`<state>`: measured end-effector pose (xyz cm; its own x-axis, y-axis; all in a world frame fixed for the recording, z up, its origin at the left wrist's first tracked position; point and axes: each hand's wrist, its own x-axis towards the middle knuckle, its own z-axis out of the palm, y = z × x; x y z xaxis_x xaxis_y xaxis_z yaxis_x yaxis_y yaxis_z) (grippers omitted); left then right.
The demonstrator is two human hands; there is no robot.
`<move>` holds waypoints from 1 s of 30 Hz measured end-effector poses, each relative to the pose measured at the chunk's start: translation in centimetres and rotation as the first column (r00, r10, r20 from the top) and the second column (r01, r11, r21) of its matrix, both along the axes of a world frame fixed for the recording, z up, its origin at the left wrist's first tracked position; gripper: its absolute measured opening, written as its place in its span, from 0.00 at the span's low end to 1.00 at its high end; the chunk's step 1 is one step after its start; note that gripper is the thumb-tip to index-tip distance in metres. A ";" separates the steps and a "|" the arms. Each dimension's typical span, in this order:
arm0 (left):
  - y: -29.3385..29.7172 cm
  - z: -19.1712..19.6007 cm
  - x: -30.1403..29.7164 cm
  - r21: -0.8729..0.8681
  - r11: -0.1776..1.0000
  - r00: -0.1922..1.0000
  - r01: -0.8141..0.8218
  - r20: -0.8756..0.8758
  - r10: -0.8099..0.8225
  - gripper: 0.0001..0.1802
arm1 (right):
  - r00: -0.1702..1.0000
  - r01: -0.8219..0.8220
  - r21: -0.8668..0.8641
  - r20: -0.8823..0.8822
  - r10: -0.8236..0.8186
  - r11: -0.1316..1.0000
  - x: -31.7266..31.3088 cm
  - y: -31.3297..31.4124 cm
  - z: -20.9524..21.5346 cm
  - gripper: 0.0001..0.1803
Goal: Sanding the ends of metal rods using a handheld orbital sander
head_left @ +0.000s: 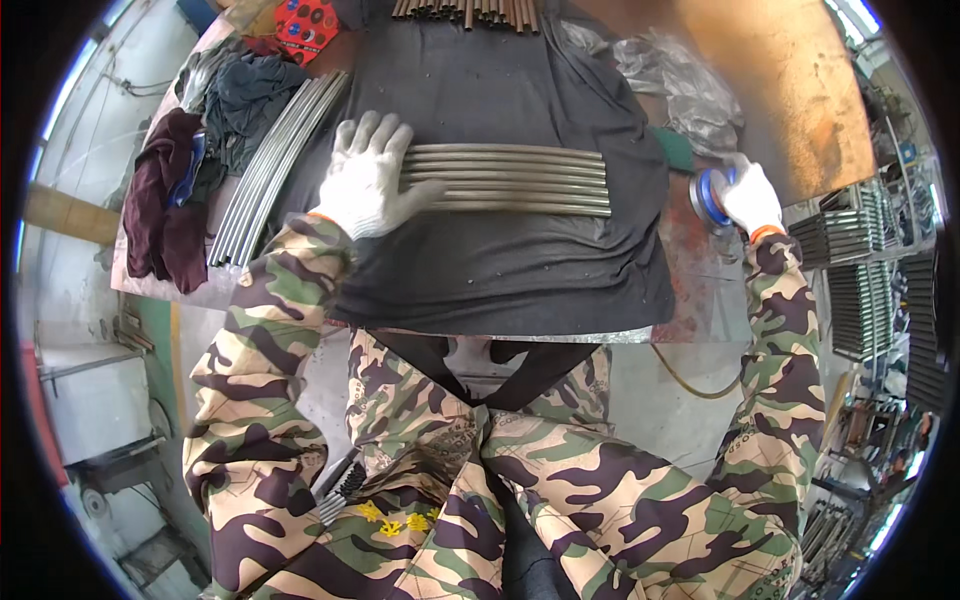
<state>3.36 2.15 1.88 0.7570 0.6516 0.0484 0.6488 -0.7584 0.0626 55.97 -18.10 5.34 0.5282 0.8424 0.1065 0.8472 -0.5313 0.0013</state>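
Several metal tubes (510,182) lie side by side across a dark cloth (480,280) on the table in front of me. My left hand (366,180), in a white knit glove, rests over their left ends with the fingers stretched and the thumb out to the right along the tubes. At the table's right side my right hand (750,196), gloved the same way, has its fingers round a blue and grey disc-shaped thing (708,197). Its exact kind does not show, and the glove covers part of it.
A row of shinier tubes (275,175) lies on the left beside crumpled dark clothes (170,205). Brownish tubes (468,12) sit at the far edge. Clear plastic wrap (690,95) and a green piece (672,150) are at right. Racks of tubes (858,270) stand beyond the table.
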 end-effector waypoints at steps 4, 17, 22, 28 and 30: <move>-0.1 -3.0 0.8 0.249 0.963 0.947 -0.104 0.320 0.019 0.39 | 1.000 0.012 0.177 0.022 -0.016 0.984 0.2 -2.8 1.2 0.21; -0.5 -3.4 1.3 0.214 0.963 0.941 -0.162 0.327 0.086 0.35 | 0.771 -0.636 0.131 0.118 0.625 0.760 -20.3 5.8 0.8 0.14; 0.0 -3.2 3.0 0.224 0.959 0.913 -0.172 0.403 0.069 0.36 | 0.814 -0.561 -0.009 0.176 0.553 0.828 -18.0 9.3 1.4 0.14; -0.2 -2.5 3.9 0.151 0.967 0.929 -0.205 0.343 0.143 0.38 | 0.754 -0.654 0.028 0.104 0.649 0.756 -17.7 6.0 1.3 0.12; 0.3 -3.0 2.8 0.181 0.956 0.933 -0.231 0.320 0.165 0.40 | 0.799 -0.596 0.047 0.139 0.586 0.802 -17.6 9.0 1.5 0.11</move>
